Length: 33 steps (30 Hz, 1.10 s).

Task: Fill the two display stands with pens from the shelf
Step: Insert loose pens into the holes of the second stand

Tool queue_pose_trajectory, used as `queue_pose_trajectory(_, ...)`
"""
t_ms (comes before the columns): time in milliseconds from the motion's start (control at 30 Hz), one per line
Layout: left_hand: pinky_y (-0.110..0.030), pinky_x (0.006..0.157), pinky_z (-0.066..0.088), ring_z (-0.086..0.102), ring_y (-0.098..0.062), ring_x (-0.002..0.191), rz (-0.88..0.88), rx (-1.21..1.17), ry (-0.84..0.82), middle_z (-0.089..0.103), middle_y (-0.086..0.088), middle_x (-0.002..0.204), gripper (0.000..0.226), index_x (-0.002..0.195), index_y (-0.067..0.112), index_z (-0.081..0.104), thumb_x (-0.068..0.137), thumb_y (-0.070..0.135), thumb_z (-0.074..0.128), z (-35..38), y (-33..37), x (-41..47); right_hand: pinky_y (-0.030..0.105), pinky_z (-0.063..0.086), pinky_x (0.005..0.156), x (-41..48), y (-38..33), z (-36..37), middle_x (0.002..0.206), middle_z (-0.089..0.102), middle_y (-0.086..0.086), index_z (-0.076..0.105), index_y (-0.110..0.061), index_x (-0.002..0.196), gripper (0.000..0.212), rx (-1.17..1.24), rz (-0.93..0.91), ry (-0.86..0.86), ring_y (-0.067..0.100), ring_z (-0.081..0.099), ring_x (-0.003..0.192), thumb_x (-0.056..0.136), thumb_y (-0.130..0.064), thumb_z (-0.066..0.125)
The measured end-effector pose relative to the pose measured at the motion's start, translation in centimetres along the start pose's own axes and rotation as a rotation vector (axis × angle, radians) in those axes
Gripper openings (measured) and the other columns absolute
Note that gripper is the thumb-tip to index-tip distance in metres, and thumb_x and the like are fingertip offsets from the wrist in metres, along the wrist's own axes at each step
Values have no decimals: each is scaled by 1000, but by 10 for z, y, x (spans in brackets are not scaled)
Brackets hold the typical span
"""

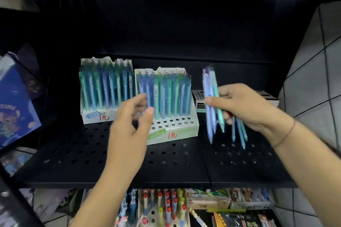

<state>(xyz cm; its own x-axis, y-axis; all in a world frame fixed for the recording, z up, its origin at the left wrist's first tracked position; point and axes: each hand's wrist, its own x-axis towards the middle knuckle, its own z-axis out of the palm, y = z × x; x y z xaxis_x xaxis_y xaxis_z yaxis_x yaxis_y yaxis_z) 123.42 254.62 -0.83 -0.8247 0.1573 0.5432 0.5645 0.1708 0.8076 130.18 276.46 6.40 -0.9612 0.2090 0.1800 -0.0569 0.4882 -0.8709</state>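
The rear display stand [96, 117] reads "COLOR BLOCKING" on its front, with "1元" handwritten in red. The nearer display stand [180, 132] bears the same words and price.

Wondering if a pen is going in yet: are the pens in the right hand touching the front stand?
Apart. The head view shows black shelf between the front stand and the pens in the right hand.

The left hand [129, 121] is hovering open at nine o'clock, the right hand [245, 105] gripping pens [207, 83] at three o'clock.
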Motion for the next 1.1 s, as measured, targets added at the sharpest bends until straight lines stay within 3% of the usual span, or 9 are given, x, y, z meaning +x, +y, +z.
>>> queue_pose_trajectory(67, -7, 84, 44, 58, 10, 102, -92, -160, -251, 62, 21, 115, 45, 128, 34, 52, 87, 52, 44, 10, 10, -5, 20, 43, 40, 8, -12, 34, 51, 57, 2, 68, -6, 81, 14, 54, -110, -56, 11, 48, 41, 87, -18, 67)
queue_pose_trajectory(133, -22, 85, 53, 68, -5, 93, -170, -310, -387, 70, 6, 107, 43, 118, 20, 61, 91, 47, 41, 18, 12, -7, 25, 44, 41, 18, -18, 60, 55, 58, 9, 62, 6, 84, 27, 59, -186, -64, 16, 50, 41, 87, -21, 68)
queue_pose_trajectory(267, -29, 71, 56, 70, -16, 70, -194, -358, -270, 69, -3, 76, 32, 89, 7, 63, 102, 23, 39, 10, 8, 0, 32, 47, 49, 33, -25, 88, 60, 57, 13, 53, 12, 85, 41, 4, -243, -67, 18, 53, 44, 87, -26, 69)
queue_pose_trajectory(400, -25, 64, 54, 68, -16, 64, -209, -308, -186, 70, -3, 70, 30, 88, 10, 64, 102, 20, 40, -4, -3, 7, 23, 53, 52, 40, -31, 97, 67, 60, 11, 61, -1, 99, 20, 28, -241, -134, 12, 57, 49, 92, -19, 61)
queue_pose_trajectory(467, -23, 61, 53, 67, -16, 63, -231, -332, -97, 69, -3, 69, 25, 91, 13, 62, 102, 21, 41, -10, -8, 9, 23, 55, 54, 44, -36, 96, 72, 61, 8, 60, -7, 111, 19, 62, -260, -91, 11, 59, 52, 94, -15, 57)
queue_pose_trajectory(633, -22, 62, 51, 63, -13, 63, -242, -305, 73, 67, -1, 70, 25, 92, 17, 62, 101, 25, 40, -20, -24, 10, 37, 59, 63, 58, -36, 102, 74, 63, 7, 37, -18, 137, 58, -167, -374, 177, 13, 66, 58, 88, -16, 67)
queue_pose_trajectory(900, -17, 59, 48, 63, -12, 63, -279, -311, 11, 69, 2, 68, 24, 93, 16, 63, 100, 25, 42, -17, -33, 5, 31, 58, 61, 55, -17, 112, 65, 60, 0, -12, -46, 146, 97, -185, -426, 217, 11, 65, 57, 91, -17, 62)
queue_pose_trajectory(967, -17, 60, 49, 63, -12, 64, -284, -313, 5, 69, 2, 69, 24, 92, 16, 63, 100, 25, 42, -18, -33, 4, 31, 58, 60, 56, -16, 110, 66, 61, 1, -14, -52, 143, 102, -196, -429, 233, 13, 65, 57, 90, -15, 65)
queue_pose_trajectory(1100, -17, 61, 49, 62, -12, 64, -285, -323, -4, 69, 2, 69, 24, 92, 16, 64, 100, 24, 43, -18, -34, 3, 30, 57, 67, 58, -11, 111, 67, 55, -2, 2, -47, 147, 92, -256, -467, 212, 10, 64, 60, 89, -15, 65)
